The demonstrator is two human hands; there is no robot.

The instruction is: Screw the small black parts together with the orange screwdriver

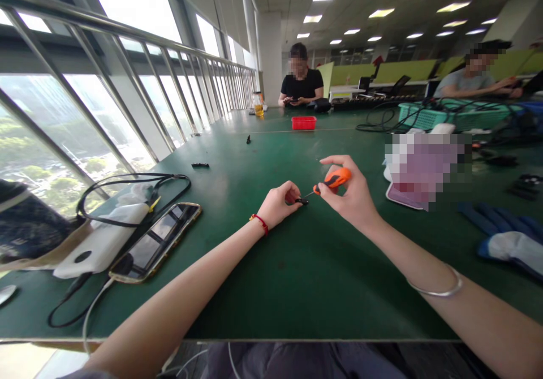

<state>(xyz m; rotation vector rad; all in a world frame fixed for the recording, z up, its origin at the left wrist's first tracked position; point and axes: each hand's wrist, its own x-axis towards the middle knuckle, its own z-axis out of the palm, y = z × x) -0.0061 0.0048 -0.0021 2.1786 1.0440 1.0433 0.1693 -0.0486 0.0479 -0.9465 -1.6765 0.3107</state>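
My right hand (350, 195) is closed around a screwdriver with an orange and black handle (338, 177). Its thin metal shaft slants down to the left, and the tip meets a small black part (301, 201) at the table. That part sits pinched between the thumb and fingers of my left hand (280, 202); its exact kind is too small to make out. My right index finger stretches out past the handle. Two more small black pieces, one long (200, 166) and one short (248, 140), lie farther off on the green table (271, 288).
Left of my arm lie a phone (156, 243), a white power bank (102, 240) and looped black cable (127, 176). A red tray (304, 123) stands farther back. A teal basket (458, 116), cables and a blue-white glove (509, 246) are on the right. Two people sit beyond.
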